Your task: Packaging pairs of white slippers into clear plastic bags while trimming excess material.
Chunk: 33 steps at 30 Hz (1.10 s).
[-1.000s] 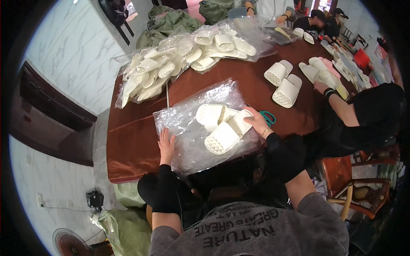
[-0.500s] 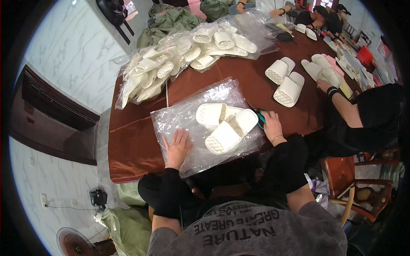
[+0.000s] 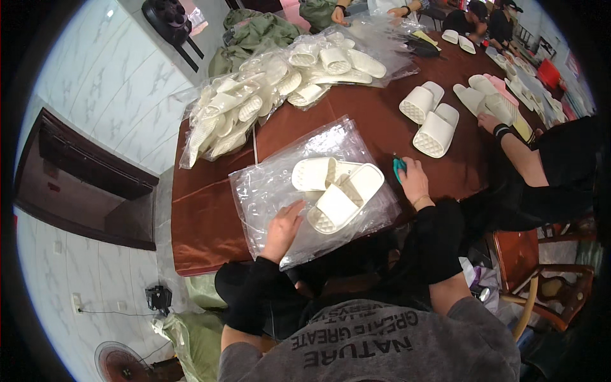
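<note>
A pair of white slippers [image 3: 340, 202] lies on a stack of clear plastic bags [image 3: 264, 197] at the table's near edge, one slipper partly over the other. My left hand [image 3: 284, 230] is over the bags just left of the slippers, fingers stretched toward the nearer one and holding nothing. Right of the bags, my right hand [image 3: 415, 180] grips a small teal-handled tool [image 3: 399, 167] against the tabletop. The fingers cover most of the tool, so its kind cannot be made out.
Bagged white slippers [image 3: 235, 105] are heaped at the far left of the brown table [image 3: 210, 216]. Another white pair [image 3: 433, 124] sits beyond my right hand. At right, a co-worker's hand [image 3: 489, 123] touches more slippers. A wooden chair [image 3: 541, 286] stands at lower right.
My left hand has moved right across the bags toward the slippers. My right hand, with the teal-handled tool, has shifted slightly away from the slippers and the bags.
</note>
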Each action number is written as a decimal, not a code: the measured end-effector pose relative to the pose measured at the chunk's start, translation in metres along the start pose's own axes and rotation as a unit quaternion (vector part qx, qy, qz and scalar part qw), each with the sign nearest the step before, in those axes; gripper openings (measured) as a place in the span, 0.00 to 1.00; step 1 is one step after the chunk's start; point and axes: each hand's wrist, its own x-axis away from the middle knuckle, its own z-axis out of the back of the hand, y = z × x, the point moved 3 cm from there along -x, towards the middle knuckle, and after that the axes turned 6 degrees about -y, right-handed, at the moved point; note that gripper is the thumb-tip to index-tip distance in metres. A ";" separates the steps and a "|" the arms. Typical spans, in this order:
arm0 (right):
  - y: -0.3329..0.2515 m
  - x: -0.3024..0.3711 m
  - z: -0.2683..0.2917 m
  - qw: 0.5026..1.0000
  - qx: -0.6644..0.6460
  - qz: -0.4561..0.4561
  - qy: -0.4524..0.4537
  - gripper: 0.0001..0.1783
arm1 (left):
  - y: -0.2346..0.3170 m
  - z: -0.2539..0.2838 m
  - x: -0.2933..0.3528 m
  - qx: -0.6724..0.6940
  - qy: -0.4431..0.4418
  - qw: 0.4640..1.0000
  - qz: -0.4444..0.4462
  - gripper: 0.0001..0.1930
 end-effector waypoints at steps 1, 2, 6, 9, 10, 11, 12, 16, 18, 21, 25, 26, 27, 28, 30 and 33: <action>0.004 -0.003 0.004 1.000 0.000 0.000 0.004 0.25 | 0.001 -0.007 -0.004 0.006 0.003 1.000 -0.001 0.20; 0.009 -0.004 0.007 0.985 -0.163 -0.034 -0.041 0.26 | 0.000 -0.016 -0.006 0.015 0.006 1.000 0.001 0.20; -0.014 0.005 0.027 0.912 -0.387 -0.040 -0.129 0.28 | -0.009 -0.035 -0.010 -0.013 0.018 1.000 -0.005 0.15; -0.088 0.031 0.053 0.879 -0.420 0.040 -0.223 0.26 | -0.018 -0.041 -0.008 -0.062 0.021 0.998 -0.017 0.07; -0.100 0.041 0.045 0.864 -0.443 0.064 -0.230 0.24 | -0.015 -0.041 -0.014 -0.079 0.027 0.997 -0.004 0.06; -0.114 0.052 0.036 0.847 -0.447 0.096 -0.270 0.24 | -0.012 -0.039 -0.015 -0.089 0.031 0.996 0.004 0.05; -0.130 0.063 0.024 0.827 -0.451 0.133 -0.309 0.23 | -0.009 -0.036 -0.018 -0.099 0.036 0.994 0.011 0.05; -0.148 0.081 -0.016 0.848 -0.377 0.189 -0.321 0.23 | -0.001 -0.013 -0.018 -0.131 0.089 0.987 0.021 0.04; -0.150 0.074 -0.019 0.885 -0.310 0.153 -0.312 0.25 | -0.005 0.004 -0.012 -0.146 0.104 0.983 0.040 0.03; -0.161 0.073 -0.010 0.915 -0.243 0.183 -0.265 0.30 | -0.016 0.023 0.001 -0.053 0.162 0.982 0.083 0.03; -0.177 0.077 0.006 0.933 -0.122 0.225 -0.254 0.37 | -0.030 0.029 0.007 0.031 0.196 0.974 0.110 0.03; -0.179 0.079 0.010 0.936 -0.080 0.232 -0.254 0.38 | -0.028 0.028 0.007 0.033 0.201 0.973 0.106 0.03; -0.181 0.081 0.015 0.936 -0.039 0.240 -0.253 0.39 | -0.027 0.027 0.007 0.035 0.207 0.973 0.101 0.03; -0.187 0.083 0.019 0.930 -0.008 0.283 -0.234 0.38 | -0.026 0.026 0.006 0.045 0.214 0.970 0.106 0.03; -0.198 0.084 0.026 0.918 0.032 0.324 -0.227 0.37 | -0.017 0.025 -0.001 0.059 0.221 0.967 0.110 0.03; -0.208 0.081 0.022 0.905 0.071 0.358 -0.219 0.35 | -0.007 0.027 -0.008 0.086 0.226 0.965 0.099 0.03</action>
